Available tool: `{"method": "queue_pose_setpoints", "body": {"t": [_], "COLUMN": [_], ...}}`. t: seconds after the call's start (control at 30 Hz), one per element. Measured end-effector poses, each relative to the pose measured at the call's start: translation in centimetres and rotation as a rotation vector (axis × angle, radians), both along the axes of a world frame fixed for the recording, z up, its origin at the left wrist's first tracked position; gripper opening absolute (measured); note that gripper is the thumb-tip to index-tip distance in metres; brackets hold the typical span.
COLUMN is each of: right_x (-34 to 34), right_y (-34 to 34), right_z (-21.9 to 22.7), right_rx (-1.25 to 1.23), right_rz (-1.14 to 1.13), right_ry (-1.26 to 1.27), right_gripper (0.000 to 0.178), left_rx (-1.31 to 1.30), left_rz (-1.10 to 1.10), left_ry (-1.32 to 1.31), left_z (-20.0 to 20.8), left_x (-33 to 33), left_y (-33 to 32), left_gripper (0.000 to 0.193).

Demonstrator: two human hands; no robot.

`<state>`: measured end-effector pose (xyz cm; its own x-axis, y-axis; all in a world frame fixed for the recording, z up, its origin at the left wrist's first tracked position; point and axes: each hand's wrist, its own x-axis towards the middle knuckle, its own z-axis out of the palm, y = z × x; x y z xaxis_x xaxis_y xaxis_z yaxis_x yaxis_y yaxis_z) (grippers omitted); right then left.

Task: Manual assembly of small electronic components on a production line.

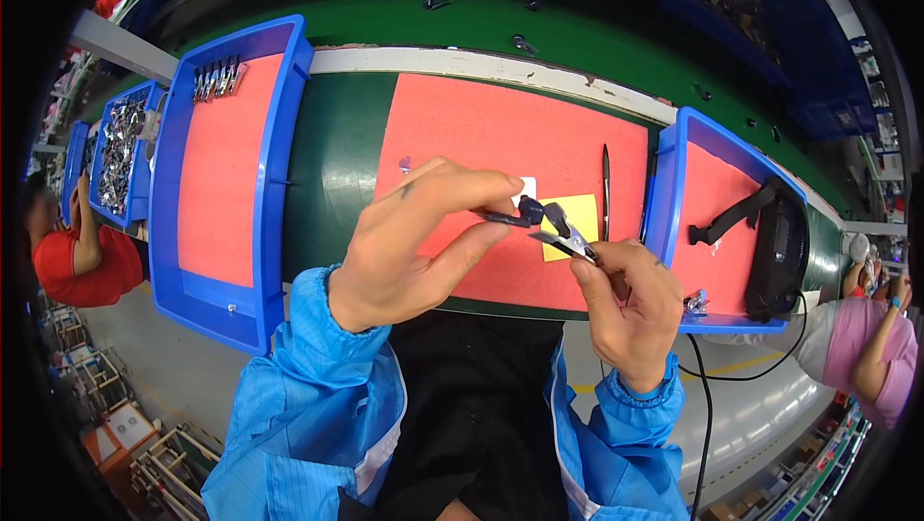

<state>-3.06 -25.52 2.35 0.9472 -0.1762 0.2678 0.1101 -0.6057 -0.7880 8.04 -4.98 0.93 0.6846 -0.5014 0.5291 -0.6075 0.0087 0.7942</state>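
1. The dark part [529, 211], glossy blue-black, has a rounded head and a slim stem; it sits above the pink mat [500, 127], pinched between thumb and finger of the left hand [409, 242].
2. At its 4 o'clock, the right hand [630, 309] grips a silver clip [575, 240] with a dark tip; whether clip and part touch, I cannot tell.
3. Clock directions from the mat's middle: the mat lies on a green worktop [337, 136]; a yellow note [579, 211] is at 4 o'clock, a thin black tool [606, 189] at 3.
4. One blue tray [202, 304] stands at 9 o'clock, with clips [218, 79] lined up inside; another blue tray [664, 213] at 3 holds a black pouch [778, 261].
5. At 12 o'clock, small dark pieces [523, 43] dot a green strip [366, 6].
6. A person in red [91, 266] is at 9 o'clock, a person in pink [881, 357] at 4.
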Motion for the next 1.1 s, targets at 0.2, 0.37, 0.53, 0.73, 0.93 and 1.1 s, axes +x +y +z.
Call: {"method": "queue_pose_setpoints", "body": {"t": [0.2,0.37,0.53,0.73,0.93,1.1], "right_x": [0.6,0.6,0.4,0.5,1.2,2.0], "right_y": [-0.4,-0.9,-1.4,-1.7,-1.0,-1.3], "right_z": [-0.3,-0.3,-0.5,-0.3,0.3,-0.4], "right_rx": [-0.132,-0.178,-0.227,-0.258,-0.209,-0.251], "right_rz": [0.105,0.153,0.189,0.208,0.274,0.433], "right_ry": [-0.109,-0.104,-0.077,-0.051,0.001,-0.014], "right_gripper": [0.015,0.017,0.020,0.026,0.031,0.031], "left_rx": [0.125,0.186,0.201,0.219,0.195,0.177], "left_rz": [-0.088,-0.121,-0.146,-0.168,-0.207,-0.216], "left_ry": [-0.145,-0.148,-0.149,-0.119,-0.108,-0.071], "left_z": [0.8,1.1,1.0,1.0,1.5,-0.6], "left_x": [0.2,0.0,-0.1,0.1,-0.8,-1.1], "left_y": [0.0,0.0,-0.1,-0.1,-0.6,-1.1], "left_gripper": [0.041,0.040,0.038,0.038,0.034,0.035]}}
